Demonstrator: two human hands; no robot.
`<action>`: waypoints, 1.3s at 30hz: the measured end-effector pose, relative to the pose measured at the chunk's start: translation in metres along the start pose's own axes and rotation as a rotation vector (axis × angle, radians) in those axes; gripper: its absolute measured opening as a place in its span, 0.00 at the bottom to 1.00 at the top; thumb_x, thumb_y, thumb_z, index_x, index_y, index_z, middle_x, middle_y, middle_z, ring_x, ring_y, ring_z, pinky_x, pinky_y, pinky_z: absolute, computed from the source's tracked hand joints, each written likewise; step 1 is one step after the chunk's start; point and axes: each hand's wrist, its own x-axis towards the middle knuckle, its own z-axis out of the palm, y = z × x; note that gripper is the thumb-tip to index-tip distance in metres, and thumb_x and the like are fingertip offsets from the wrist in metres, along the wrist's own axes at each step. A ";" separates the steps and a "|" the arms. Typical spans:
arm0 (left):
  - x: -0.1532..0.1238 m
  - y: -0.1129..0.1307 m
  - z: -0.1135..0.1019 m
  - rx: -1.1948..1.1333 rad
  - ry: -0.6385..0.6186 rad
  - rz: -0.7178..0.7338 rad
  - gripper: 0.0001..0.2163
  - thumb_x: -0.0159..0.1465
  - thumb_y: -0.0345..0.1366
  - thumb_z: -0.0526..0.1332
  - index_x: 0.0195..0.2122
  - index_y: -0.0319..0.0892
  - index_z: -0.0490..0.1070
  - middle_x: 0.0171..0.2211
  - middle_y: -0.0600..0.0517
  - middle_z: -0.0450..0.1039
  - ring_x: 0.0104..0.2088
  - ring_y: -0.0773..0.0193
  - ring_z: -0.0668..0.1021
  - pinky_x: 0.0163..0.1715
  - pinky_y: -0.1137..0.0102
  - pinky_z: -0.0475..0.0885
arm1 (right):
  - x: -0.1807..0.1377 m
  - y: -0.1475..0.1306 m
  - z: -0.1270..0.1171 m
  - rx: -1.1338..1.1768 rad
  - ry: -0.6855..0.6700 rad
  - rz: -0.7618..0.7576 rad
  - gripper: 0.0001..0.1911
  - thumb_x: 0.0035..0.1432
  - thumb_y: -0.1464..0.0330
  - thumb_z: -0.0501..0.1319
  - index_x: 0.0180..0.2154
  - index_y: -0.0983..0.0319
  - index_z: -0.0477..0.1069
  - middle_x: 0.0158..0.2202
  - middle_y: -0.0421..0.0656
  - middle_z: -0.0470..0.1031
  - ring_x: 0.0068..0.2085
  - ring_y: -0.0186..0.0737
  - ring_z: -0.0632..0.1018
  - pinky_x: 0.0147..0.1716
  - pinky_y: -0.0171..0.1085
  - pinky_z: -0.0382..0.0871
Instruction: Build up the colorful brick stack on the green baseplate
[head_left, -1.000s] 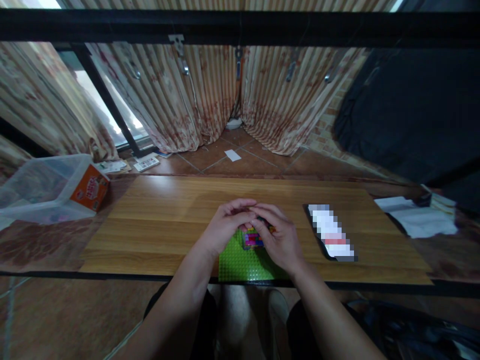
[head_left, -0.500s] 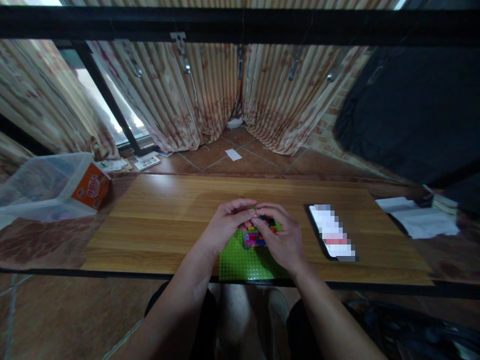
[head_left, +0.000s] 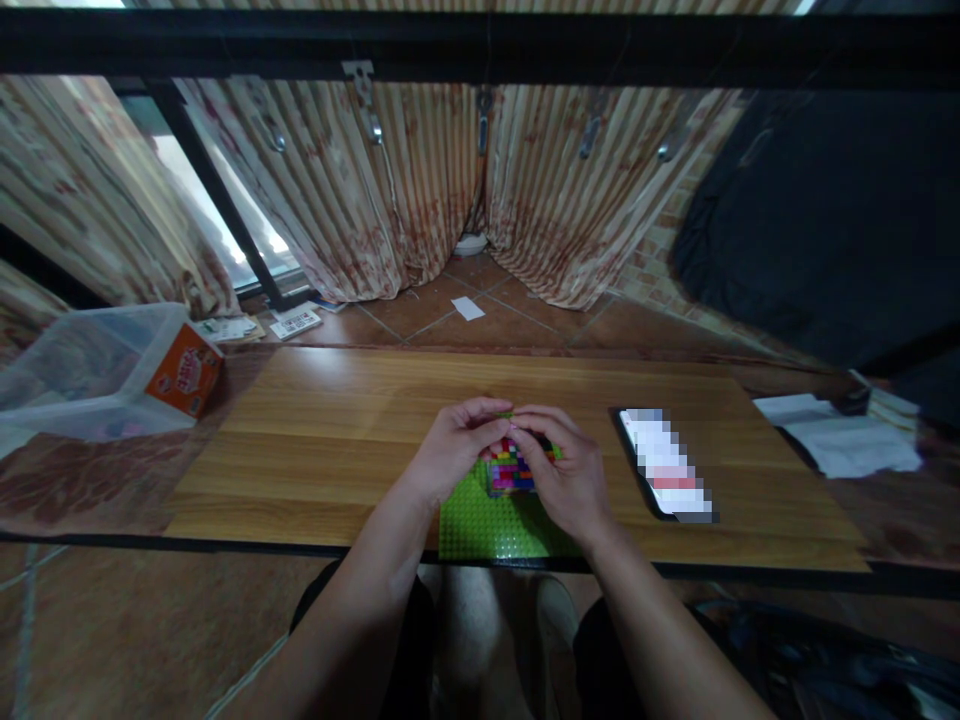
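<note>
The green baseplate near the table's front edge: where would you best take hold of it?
Probably by the near edge of the green baseplate, coming from the person's side. It lies flat and reaches the front edge of the table, so fingers could get under there. Farther back, the brick stack and both hands cover it.

Low wooden table (head_left: 337,440) on a terracotta tile floor (head_left: 480,325).
Floral curtains (head_left: 420,190) hang behind; daylight enters through the window (head_left: 217,220) at left.
</note>
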 end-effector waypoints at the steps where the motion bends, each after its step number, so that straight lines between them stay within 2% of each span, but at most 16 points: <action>1: 0.000 0.000 0.000 0.001 -0.003 0.000 0.14 0.51 0.35 0.71 0.39 0.38 0.78 0.28 0.54 0.76 0.23 0.74 0.69 0.27 0.73 0.64 | 0.000 0.000 0.000 0.001 -0.001 -0.002 0.07 0.65 0.67 0.60 0.40 0.55 0.77 0.44 0.43 0.78 0.47 0.42 0.78 0.48 0.44 0.73; 5: 0.000 -0.001 -0.001 -0.001 -0.010 -0.004 0.14 0.51 0.34 0.71 0.40 0.38 0.78 0.26 0.54 0.75 0.23 0.72 0.70 0.27 0.73 0.65 | 0.001 -0.001 0.000 0.006 -0.004 -0.015 0.08 0.65 0.68 0.59 0.41 0.55 0.77 0.43 0.43 0.78 0.46 0.42 0.78 0.47 0.44 0.73; 13: -0.002 0.001 0.002 -0.030 0.008 -0.028 0.15 0.50 0.35 0.73 0.39 0.39 0.79 0.32 0.52 0.78 0.25 0.73 0.72 0.29 0.74 0.66 | 0.000 0.000 0.000 -0.017 -0.007 -0.021 0.08 0.65 0.68 0.59 0.42 0.54 0.77 0.44 0.43 0.78 0.47 0.42 0.78 0.48 0.45 0.73; 32: -0.001 0.000 -0.001 -0.033 0.019 -0.030 0.15 0.49 0.33 0.73 0.39 0.39 0.79 0.31 0.53 0.78 0.25 0.74 0.72 0.29 0.74 0.66 | -0.001 0.001 0.001 -0.004 -0.005 -0.012 0.07 0.65 0.68 0.60 0.41 0.55 0.77 0.44 0.43 0.78 0.47 0.42 0.78 0.48 0.45 0.73; 39: -0.001 0.000 0.000 -0.040 0.037 -0.032 0.15 0.49 0.33 0.73 0.39 0.40 0.79 0.33 0.53 0.78 0.26 0.73 0.73 0.29 0.74 0.67 | -0.001 0.001 0.000 -0.024 -0.007 -0.011 0.07 0.64 0.68 0.60 0.40 0.54 0.77 0.43 0.43 0.78 0.46 0.43 0.79 0.47 0.46 0.74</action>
